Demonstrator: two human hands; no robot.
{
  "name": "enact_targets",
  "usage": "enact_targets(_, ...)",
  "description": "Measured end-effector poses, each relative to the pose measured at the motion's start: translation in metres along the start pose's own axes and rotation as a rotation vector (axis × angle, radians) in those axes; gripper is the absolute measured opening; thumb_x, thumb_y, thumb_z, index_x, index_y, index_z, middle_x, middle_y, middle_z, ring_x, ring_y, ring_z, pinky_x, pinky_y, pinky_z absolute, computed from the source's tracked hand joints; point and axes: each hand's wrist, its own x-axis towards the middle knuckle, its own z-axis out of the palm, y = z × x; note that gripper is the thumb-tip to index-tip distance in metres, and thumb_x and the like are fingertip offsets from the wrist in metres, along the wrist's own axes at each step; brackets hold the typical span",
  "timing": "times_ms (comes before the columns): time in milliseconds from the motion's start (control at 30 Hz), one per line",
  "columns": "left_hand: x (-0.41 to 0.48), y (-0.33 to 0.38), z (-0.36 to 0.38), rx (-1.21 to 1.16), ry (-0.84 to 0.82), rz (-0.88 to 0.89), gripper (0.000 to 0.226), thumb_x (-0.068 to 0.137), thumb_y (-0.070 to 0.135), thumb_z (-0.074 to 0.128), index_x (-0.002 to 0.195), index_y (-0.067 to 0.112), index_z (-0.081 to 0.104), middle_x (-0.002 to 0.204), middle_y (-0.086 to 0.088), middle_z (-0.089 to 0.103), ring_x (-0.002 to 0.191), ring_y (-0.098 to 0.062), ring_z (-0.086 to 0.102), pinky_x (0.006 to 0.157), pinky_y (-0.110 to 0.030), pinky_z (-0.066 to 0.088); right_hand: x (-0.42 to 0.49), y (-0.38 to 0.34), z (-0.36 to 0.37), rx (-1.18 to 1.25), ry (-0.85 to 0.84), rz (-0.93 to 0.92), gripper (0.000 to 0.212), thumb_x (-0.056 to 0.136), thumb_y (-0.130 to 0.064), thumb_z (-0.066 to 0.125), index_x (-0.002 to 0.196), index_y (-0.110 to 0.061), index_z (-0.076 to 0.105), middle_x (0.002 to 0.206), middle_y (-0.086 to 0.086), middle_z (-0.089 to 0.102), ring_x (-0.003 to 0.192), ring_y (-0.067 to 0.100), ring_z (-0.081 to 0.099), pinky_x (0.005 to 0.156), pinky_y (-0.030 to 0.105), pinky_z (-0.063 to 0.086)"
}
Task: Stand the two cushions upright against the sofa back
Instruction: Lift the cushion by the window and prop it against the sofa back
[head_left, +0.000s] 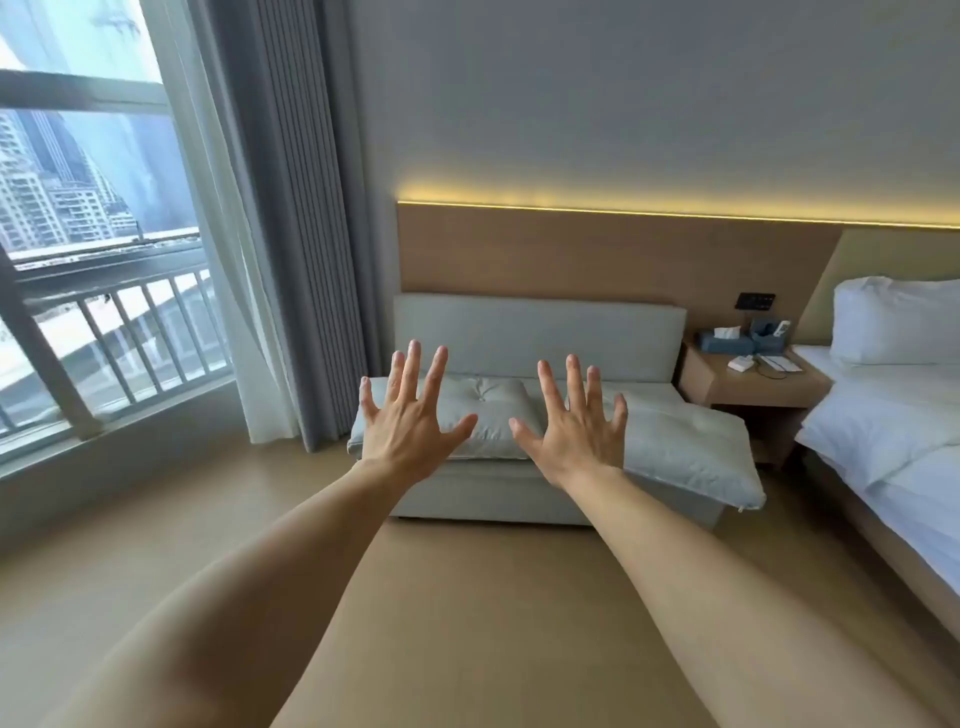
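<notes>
Head camera view: two bare forearms stretch forward over a smooth tan floor (467, 597). The left hand (410, 421) and the right hand (576, 431) are both raised with backs to the camera, fingers spread wide apart, holding nothing. They are in the air in front of a low, boxy sofa upholstered in pale grey-white fabric (483, 493).

Its flat rectangular sofa back (540, 332) stands against a plain wooden wall panel (597, 249) topped by a thin strip of warm yellow light.

Both cushions lie flat on the seat. The left soft, pale, button-tufted cushion (488, 410) is puckered around its centre button. The right pale, smooth fabric cushion (691, 452) is longer; its near corner overhangs the seat's front edge.

Left of the sofa hang pleated grey curtains (296, 208) beside a sheer white one and a window with railings. To the right is a wooden bedside shelf (748, 384), then a bed with white linen (893, 431).
</notes>
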Motion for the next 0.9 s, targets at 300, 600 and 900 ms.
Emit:
enact_targets(300,0.085,-0.061,0.089,-0.007,-0.043,-0.011,0.096,0.090,0.083,0.035,0.163,0.042,-0.011,0.175,0.003,-0.012,0.160,-0.022,-0.010,0.124,-0.064,-0.002,0.108,-0.019,0.094,-0.015,-0.083,-0.037,0.086,0.092,-0.079,0.025,0.160,-0.040,-0.011,0.171,0.002,-0.019,0.157,0.030,-0.014,0.121,0.062,0.001)
enact_targets(600,0.239,-0.174,0.225,-0.049,-0.208,-0.114,0.095,0.090,0.084,0.034,0.163,0.042,-0.010,0.175,0.003,-0.012,0.160,-0.023,-0.011,0.123,-0.062,-0.005,0.307,-0.057,0.221,-0.053,-0.284,0.013,0.084,0.093,-0.077,0.024,0.159,-0.041,-0.014,0.171,0.000,-0.019,0.157,0.027,-0.013,0.121,0.060,0.001)
enact_targets(900,0.387,-0.234,0.313,-0.043,-0.329,-0.114,0.093,0.091,0.084,0.029,0.163,0.041,-0.011,0.175,0.003,-0.011,0.160,-0.023,-0.007,0.123,-0.061,-0.003,0.470,-0.064,0.306,-0.032,-0.372,0.071,0.083,0.093,-0.078,0.025,0.160,-0.041,-0.008,0.172,-0.001,-0.015,0.158,0.027,-0.008,0.123,0.058,0.005)
